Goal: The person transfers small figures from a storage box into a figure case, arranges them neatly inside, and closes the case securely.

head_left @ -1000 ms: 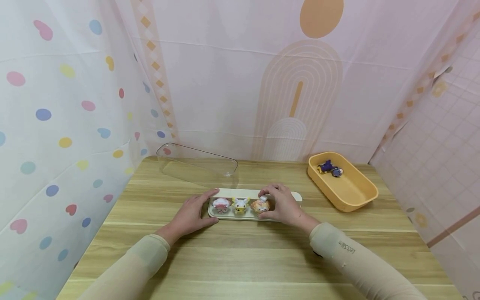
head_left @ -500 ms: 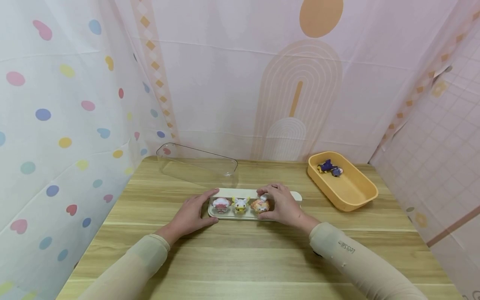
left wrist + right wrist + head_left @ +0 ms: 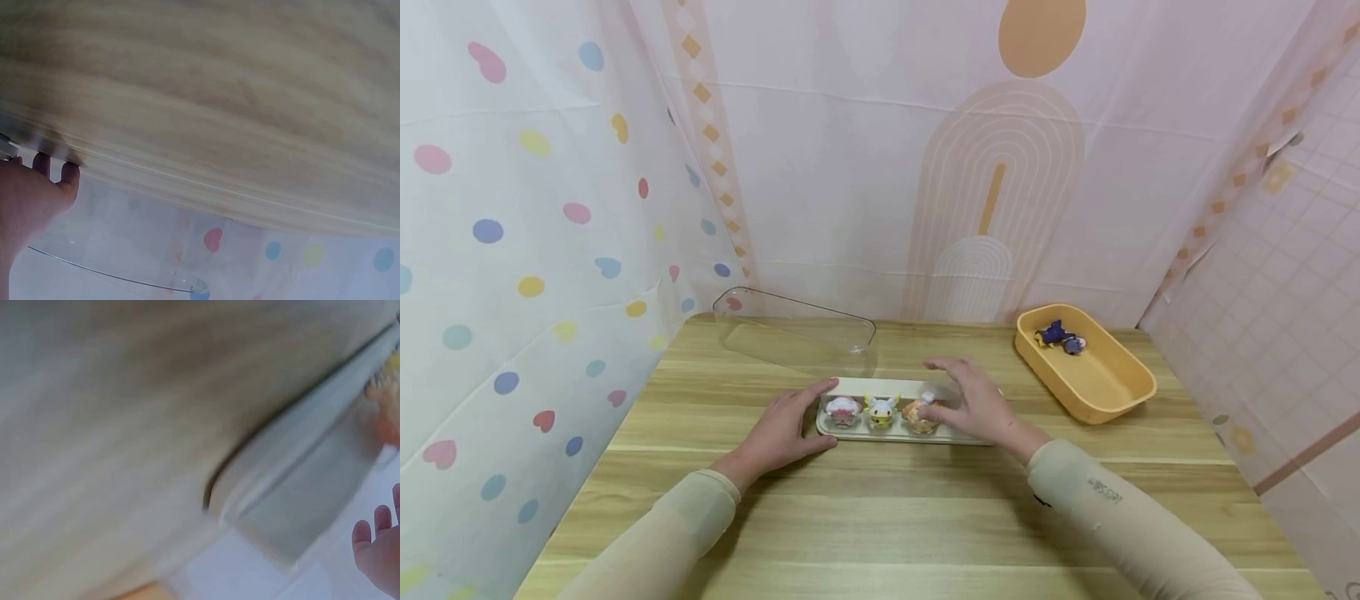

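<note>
A long cream display box (image 3: 876, 387) lies on the table in the head view. In a row inside it stand a pink-and-white figurine (image 3: 842, 412), a white-and-yellow figurine (image 3: 880, 412) and an orange figurine (image 3: 917, 415). My left hand (image 3: 782, 427) holds the box's left end between thumb and fingers. Beside the orange figurine, my right hand (image 3: 981, 407) is spread, thumb in front of it and fingers raised behind. In the right wrist view, the box's right end (image 3: 300, 500) shows, with the right fingers apart from it. The left wrist view catches only part of the left hand (image 3: 34, 197).
Behind the box at left stands a clear plastic cover (image 3: 859, 350). A yellow basket (image 3: 1097, 407) at the back right contains a dark purple figurine (image 3: 1054, 333) and a grey-blue figurine (image 3: 1074, 344). Patterned curtains (image 3: 820, 192) border the table (image 3: 880, 517).
My right hand has let go of the orange figurine and shifted right, its fingers spreading. The figurine stays in the box. My left hand has not moved.
</note>
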Tool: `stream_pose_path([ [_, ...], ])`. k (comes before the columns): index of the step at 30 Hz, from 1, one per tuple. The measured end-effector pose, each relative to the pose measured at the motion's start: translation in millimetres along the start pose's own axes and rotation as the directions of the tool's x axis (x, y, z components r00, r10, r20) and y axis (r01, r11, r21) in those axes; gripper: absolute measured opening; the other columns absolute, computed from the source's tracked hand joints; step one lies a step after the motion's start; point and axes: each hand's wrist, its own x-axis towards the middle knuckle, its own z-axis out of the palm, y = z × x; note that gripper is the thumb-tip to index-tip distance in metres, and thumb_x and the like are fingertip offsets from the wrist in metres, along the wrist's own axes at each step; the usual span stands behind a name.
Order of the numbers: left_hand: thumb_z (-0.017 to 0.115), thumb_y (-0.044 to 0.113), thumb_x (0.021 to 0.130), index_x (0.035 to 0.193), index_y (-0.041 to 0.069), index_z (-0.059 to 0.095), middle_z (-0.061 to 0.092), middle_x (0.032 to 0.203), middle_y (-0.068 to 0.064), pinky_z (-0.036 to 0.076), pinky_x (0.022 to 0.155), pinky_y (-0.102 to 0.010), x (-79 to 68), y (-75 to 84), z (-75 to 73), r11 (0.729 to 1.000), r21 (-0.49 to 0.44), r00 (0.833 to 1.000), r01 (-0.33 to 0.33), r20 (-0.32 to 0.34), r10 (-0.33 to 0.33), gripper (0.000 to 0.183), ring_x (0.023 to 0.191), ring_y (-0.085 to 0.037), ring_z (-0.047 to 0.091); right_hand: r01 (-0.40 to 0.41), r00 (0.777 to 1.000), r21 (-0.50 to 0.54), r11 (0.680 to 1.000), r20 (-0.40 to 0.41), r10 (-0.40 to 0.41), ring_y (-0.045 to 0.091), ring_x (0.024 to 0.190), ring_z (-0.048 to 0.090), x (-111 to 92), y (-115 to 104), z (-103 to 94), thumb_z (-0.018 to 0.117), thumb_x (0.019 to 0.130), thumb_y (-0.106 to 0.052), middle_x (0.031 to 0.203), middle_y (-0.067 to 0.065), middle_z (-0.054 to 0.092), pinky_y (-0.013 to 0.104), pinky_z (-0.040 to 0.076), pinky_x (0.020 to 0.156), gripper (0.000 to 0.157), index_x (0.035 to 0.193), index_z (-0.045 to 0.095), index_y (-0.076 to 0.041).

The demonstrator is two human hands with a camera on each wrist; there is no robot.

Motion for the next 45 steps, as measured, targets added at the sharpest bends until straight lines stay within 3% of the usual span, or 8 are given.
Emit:
stream_pose_path([
  [6, 0.091, 0.043, 0.086, 0.165, 0.030, 0.038, 0.064, 0.151, -0.016, 0.038, 0.121, -0.069, -0.1, -0.8, 0.7, 1.000, 0.003, 1.000, -0.003, -0.004, 0.003, 0.096, 0.137, -0.047, 0.060, -0.076, 0.994, 0.056, 0.996, -0.078, 0.081, 0.041, 0.147, 0.051, 2.4, 16.3, -38.0, 0.083, 0.093, -0.035, 0.155, 0.017, 0.058, 0.064, 0.038, 0.124, 0.077, 0.156, 0.050, -0.006],
  [11, 0.091, 0.042, 0.086, 0.165, 0.029, 0.038, 0.064, 0.152, -0.016, 0.038, 0.121, -0.070, -1.1, -0.7, -0.7, 1.000, 0.003, 1.000, 0.000, -0.005, 0.000, 0.095, 0.137, -0.047, 0.059, -0.125, 0.967, 0.080, 0.989, -0.212, 0.140, 0.042, 0.144, 0.051, 2.7, 40.9, -72.1, 0.081, 0.095, -0.025, 0.152, 0.021, 0.060, 0.063, 0.041, 0.120, 0.070, 0.154, 0.051, -0.001],
  [19, 0.090, 0.042, 0.087, 0.165, 0.028, 0.039, 0.064, 0.152, -0.016, 0.037, 0.121, -0.071, -2.1, 0.3, -1.0, 1.000, 0.003, 1.000, 0.000, -0.006, 0.000, 0.094, 0.138, -0.047, 0.059, -0.275, 0.881, 0.192, 0.942, -0.340, 0.327, 0.047, 0.145, 0.047, -4.0, 84.7, -117.9, 0.068, 0.106, -0.033, 0.158, 0.028, 0.052, 0.062, 0.039, 0.117, 0.066, 0.161, 0.042, -0.006],
  [27, 0.091, 0.042, 0.086, 0.165, 0.029, 0.038, 0.065, 0.151, -0.017, 0.039, 0.119, -0.072, -2.3, -0.7, -1.2, 1.000, 0.006, 1.000, -0.016, -0.022, 0.016, 0.096, 0.136, -0.048, 0.060, -0.471, 0.786, 0.284, 0.835, -0.293, 0.544, 0.052, 0.153, 0.034, -10.4, 105.4, -149.5, 0.052, 0.109, -0.057, 0.168, 0.030, 0.037, 0.069, 0.033, 0.124, 0.080, 0.170, 0.026, -0.012],
  [30, 0.091, 0.042, 0.086, 0.165, 0.029, 0.038, 0.064, 0.152, -0.016, 0.038, 0.120, -0.071, -1.9, -0.9, -1.1, 1.000, 0.002, 1.000, -0.010, -0.021, 0.010, 0.095, 0.137, -0.048, 0.059, -0.540, 0.787, 0.199, 0.818, -0.227, 0.574, 0.055, 0.153, 0.034, -9.5, 113.2, -152.5, 0.045, 0.111, -0.058, 0.168, 0.033, 0.035, 0.071, 0.034, 0.123, 0.080, 0.169, 0.025, -0.008],
  [35, 0.090, 0.041, 0.086, 0.165, 0.030, 0.039, 0.064, 0.152, -0.016, 0.037, 0.121, -0.071, -1.6, -0.1, -0.6, 1.000, -0.003, 1.000, -0.002, -0.017, 0.002, 0.095, 0.138, -0.048, 0.059, -0.583, 0.813, -0.100, 0.806, -0.053, 0.581, 0.061, 0.152, 0.029, -5.9, 126.4, -150.8, 0.038, 0.116, -0.039, 0.166, 0.040, 0.031, 0.073, 0.027, 0.125, 0.066, 0.166, 0.028, 0.003],
  [41, 0.090, 0.041, 0.087, 0.165, 0.028, 0.038, 0.063, 0.152, -0.017, 0.038, 0.120, -0.071, -0.9, 1.4, -1.3, 1.000, -0.001, 1.000, -0.014, -0.015, 0.014, 0.094, 0.138, -0.047, 0.059, -0.469, 0.844, -0.385, 0.795, 0.070, 0.532, 0.065, 0.149, 0.032, -5.0, 135.3, -143.9, 0.046, 0.112, -0.020, 0.162, 0.038, 0.040, 0.076, 0.019, 0.126, 0.057, 0.162, 0.035, 0.004],
  [45, 0.090, 0.040, 0.087, 0.165, 0.029, 0.039, 0.062, 0.154, -0.016, 0.037, 0.121, -0.071, -0.3, 4.5, -2.2, 1.000, -0.008, 1.000, -0.010, -0.013, 0.010, 0.094, 0.140, -0.047, 0.058, -0.402, 0.853, -0.465, 0.789, 0.123, 0.507, 0.063, 0.151, 0.030, -4.3, 138.4, -139.5, 0.050, 0.111, -0.018, 0.163, 0.031, 0.043, 0.077, 0.019, 0.125, 0.053, 0.161, 0.043, -0.004],
])
